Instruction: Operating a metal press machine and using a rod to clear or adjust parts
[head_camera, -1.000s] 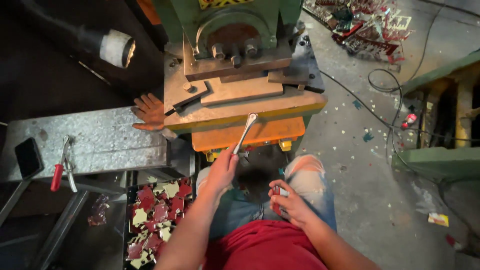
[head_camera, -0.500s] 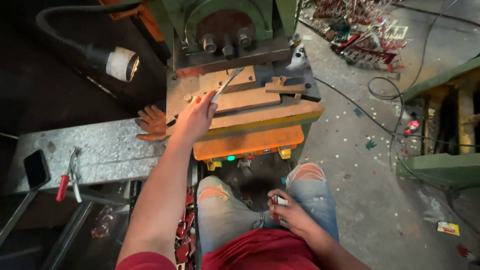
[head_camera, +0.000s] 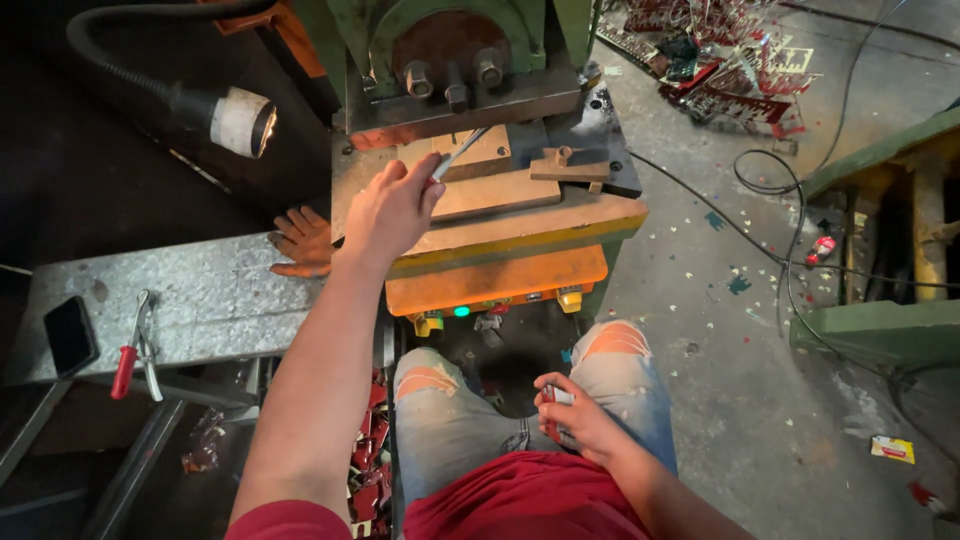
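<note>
My left hand (head_camera: 388, 208) reaches forward over the bed of a green and orange press machine (head_camera: 500, 215) and grips a thin metal tool (head_camera: 462, 152) whose tip points toward the die area under the ram (head_camera: 447, 70). My right hand (head_camera: 575, 420) rests on my right knee over torn jeans and holds a small stack of red and white sheet-metal pieces (head_camera: 556, 405).
An orange work glove (head_camera: 303, 240) lies on the galvanised side table (head_camera: 190, 300), with red-handled pliers (head_camera: 132, 348) and a dark phone (head_camera: 70, 335). A lamp on a flexible hose (head_camera: 235, 118) hangs left. Red cut pieces (head_camera: 368, 450) fill a box below. Cables (head_camera: 770, 230) and scrap lie on the floor.
My left hand has gone from near my knees up onto the press bed, carrying the metal tool toward the die. My right hand has stayed on my knee.
</note>
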